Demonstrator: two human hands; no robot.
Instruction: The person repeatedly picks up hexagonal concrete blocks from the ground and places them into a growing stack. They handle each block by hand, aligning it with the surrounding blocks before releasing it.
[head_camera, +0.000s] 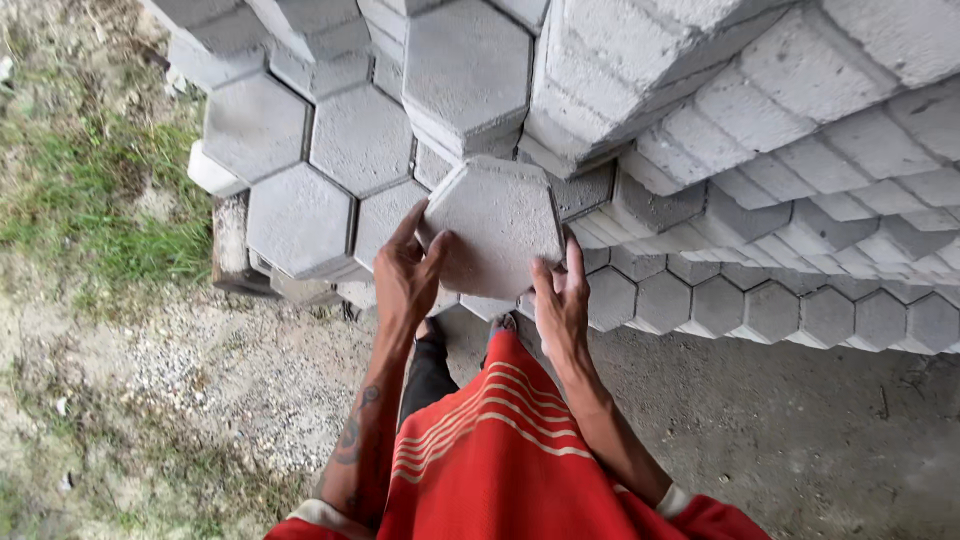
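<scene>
From the head view, a grey hexagonal paver (495, 225) sits just above and between both hands, face up toward the camera, in front of the stacked pavers (330, 140). The left hand (405, 275) grasps its lower-left edge and the right hand (560, 305) its lower-right edge, equally near. No labels or signs show.

The hexagonal paver (497, 225) held between the left hand (405, 275) and right hand (560, 305) looks like cast concrete, pale grey, matt and grainy. The stacked pavers (330, 140) behind share that rough, porous finish. The red shirt (500, 450) is soft woven cloth with cream stripes. The ground (240, 380) is loose gravel and dry dirt, with coarse grass (100, 190) beside it.
</scene>
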